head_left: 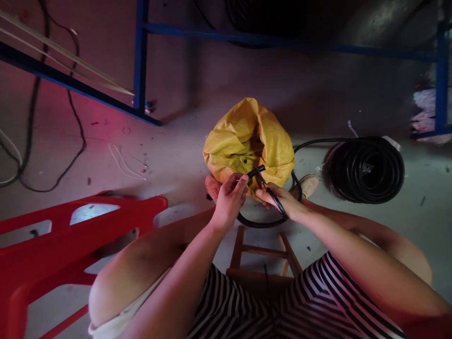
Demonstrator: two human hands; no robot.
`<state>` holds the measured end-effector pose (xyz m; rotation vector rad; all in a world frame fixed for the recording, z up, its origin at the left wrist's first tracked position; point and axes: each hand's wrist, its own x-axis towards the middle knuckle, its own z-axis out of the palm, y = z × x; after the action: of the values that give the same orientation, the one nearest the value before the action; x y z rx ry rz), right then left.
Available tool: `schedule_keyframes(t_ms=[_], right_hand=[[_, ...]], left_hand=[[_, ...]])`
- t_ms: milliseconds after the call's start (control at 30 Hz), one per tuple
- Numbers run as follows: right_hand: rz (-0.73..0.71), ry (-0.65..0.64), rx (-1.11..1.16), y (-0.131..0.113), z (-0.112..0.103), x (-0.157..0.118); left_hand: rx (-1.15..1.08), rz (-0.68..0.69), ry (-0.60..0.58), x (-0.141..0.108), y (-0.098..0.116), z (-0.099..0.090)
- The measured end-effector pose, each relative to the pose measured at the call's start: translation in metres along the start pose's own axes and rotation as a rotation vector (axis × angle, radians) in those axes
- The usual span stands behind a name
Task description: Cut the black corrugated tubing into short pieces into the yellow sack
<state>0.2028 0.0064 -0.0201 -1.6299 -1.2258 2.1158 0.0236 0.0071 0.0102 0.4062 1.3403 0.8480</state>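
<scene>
My left hand point(232, 195) is closed round a black corrugated hose point(256, 172), its short ribbed end sticking out past my thumb. My right hand point(277, 197) grips what look like black-handled scissors point(262, 178), their metal blades close beside the hose end. Whether the blades touch the hose is too small to tell. Both hands are over the front of a yellow sack point(233, 136) with an open, folded top. From my left hand the hose loops below my right wrist and runs to a black coil on the right.
The hose coil point(367, 169) lies on the grey floor at right. A red plastic stool point(81, 230) stands at left, a small wooden stool point(263, 252) below my hands. Blue metal frames point(282, 42) cross the back. Black cables point(79, 127) lie at far left.
</scene>
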Motion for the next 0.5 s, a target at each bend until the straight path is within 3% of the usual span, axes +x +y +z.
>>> schedule_keyframes(t_ms=[500], right_hand=[[0.027,-0.059,0.004,-0.0038,0.0020,-0.0026]], left_hand=[[0.022,0.032,0.006,-0.0001,-0.0001,0.0003]])
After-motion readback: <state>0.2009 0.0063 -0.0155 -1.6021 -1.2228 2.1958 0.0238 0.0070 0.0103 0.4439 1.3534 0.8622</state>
